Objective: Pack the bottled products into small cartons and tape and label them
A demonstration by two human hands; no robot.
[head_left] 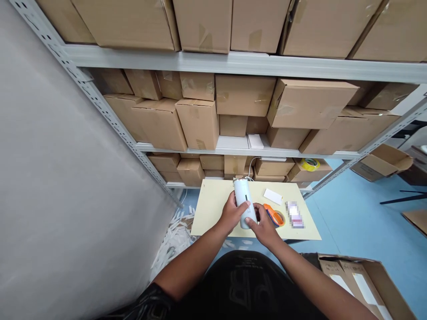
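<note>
Both hands hold a pale blue cylinder (pixel 242 198) over the small cream table. It has a shiny rim at its top end and a narrow dark slot on its side; its exact kind is not clear. My left hand (pixel 232 212) wraps around its left side, with the thumb across the front. Lower down, my right hand (pixel 265 226) grips its right side, thumb near the bottom end. Just right of that hand lies an orange tape dispenser (pixel 274 215) with a roll of tape. A small white box (pixel 272 196) lies behind it, and a blurred-out packet (pixel 295 214) is farther right.
The cream table (pixel 211 209) stands against a metal shelf rack (pixel 213 62) stacked with cardboard boxes (pixel 197 124). Yellow tape (pixel 310 164) lies on a low box. White scraps (pixel 173 240) cover the floor at left. An open carton (pixel 383 275) stands at lower right.
</note>
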